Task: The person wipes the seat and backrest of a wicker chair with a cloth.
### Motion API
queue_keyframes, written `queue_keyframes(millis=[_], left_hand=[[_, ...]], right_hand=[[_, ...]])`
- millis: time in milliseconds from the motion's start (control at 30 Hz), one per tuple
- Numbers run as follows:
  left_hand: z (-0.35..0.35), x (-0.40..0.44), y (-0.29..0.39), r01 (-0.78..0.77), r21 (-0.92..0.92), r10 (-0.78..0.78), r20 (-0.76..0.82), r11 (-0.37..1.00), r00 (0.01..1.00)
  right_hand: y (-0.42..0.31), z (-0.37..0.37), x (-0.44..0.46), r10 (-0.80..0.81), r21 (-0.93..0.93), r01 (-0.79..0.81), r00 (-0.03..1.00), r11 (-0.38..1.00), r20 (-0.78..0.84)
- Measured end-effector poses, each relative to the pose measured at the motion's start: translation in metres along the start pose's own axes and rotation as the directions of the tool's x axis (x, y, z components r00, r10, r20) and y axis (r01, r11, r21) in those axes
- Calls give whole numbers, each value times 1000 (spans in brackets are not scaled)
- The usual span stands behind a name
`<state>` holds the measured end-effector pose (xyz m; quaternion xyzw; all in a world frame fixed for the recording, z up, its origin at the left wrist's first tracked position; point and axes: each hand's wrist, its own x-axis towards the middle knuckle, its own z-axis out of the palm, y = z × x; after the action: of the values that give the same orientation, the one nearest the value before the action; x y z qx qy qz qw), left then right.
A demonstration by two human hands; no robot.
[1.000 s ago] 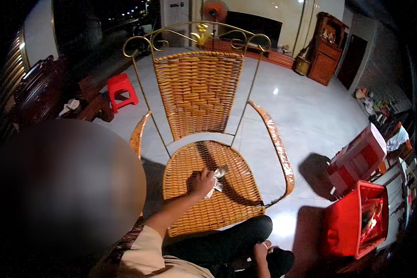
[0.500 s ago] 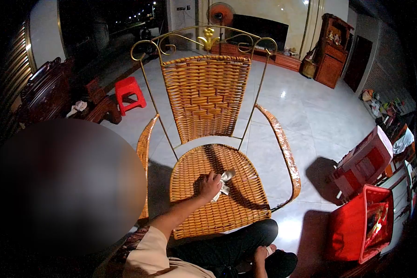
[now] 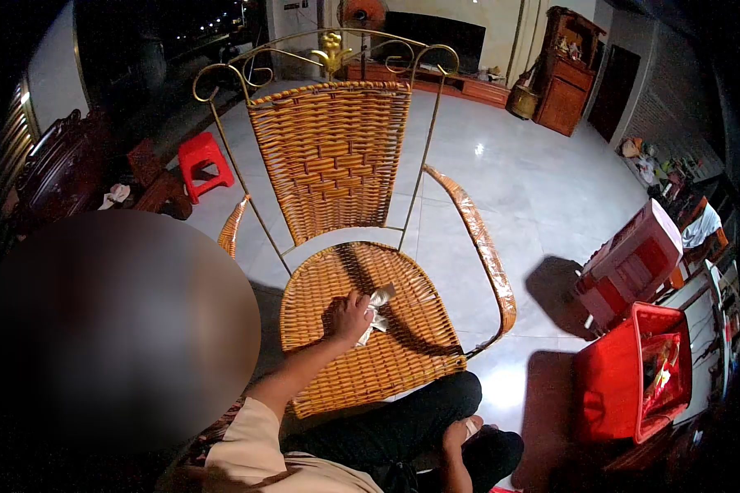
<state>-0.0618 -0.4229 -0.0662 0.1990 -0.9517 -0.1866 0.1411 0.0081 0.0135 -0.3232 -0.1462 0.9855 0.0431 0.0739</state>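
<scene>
Chair (image 3: 337,209), woven tan cane on gold-col. metal frame, stands on pale tiled floor (image 3: 543,193) approx. mid view, right in front of the person, seat (image 3: 411,353) nearest, back (image 3: 329,152) upright behind it. Curved armrest on view's R has shiny wrap, e.g. clear film. Strong shadow band crosses seat.

Red tub (image 3: 604,386) well to view's R of chair, mouth angled toward view's R edge, shiny red stuff inside. Pink box (image 3: 633,263) (or sim.) tilted just beyond tub. Cabinet (image 3: 571,90), brown, far back at R; TV (image 3: 436,41), dark, at far wall. Red stool (image 3: 204,164) on view's L, apart from chair.

Dark trousers (image 3: 370,440) at bottom, bent knee near seat's front edge. L hand (image 3: 351,317) over approx. mid seat, arm coming in from lower L. Its grip: fingers closed on cloth. R hand (image 3: 459,432) low, by trousers; sth pale at its fingers, too small to ID, so can't tell if that grip is open or closed. Cloth (image 3: 376,322), pale, crumpled, sticks out past L hand's fingers, on seat.
</scene>
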Motion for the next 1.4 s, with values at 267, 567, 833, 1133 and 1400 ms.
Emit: queue_keyframes(millis=[267,567,833,1133,1400], left_hand=[[11,0,-7,-73,31,77,-162,997,984],[5,0,-3,-94,65,105,-191,993,976],[4,0,-3,-83,95,97,-155,992,983],[24,4,-15,-122,131,150,-230,984,962],[0,-1,-3,-132,49,139,-190,990,972]], right_hand=[[-2,-21,-3,87,160,-84,996,984,-9],[-9,-35,-3,129,246,-124,992,961,-3],[-9,-41,-6,147,284,-142,989,948,3],[-10,-47,-10,171,322,-166,985,932,14],[-19,-81,-11,196,369,-198,980,908,46]])
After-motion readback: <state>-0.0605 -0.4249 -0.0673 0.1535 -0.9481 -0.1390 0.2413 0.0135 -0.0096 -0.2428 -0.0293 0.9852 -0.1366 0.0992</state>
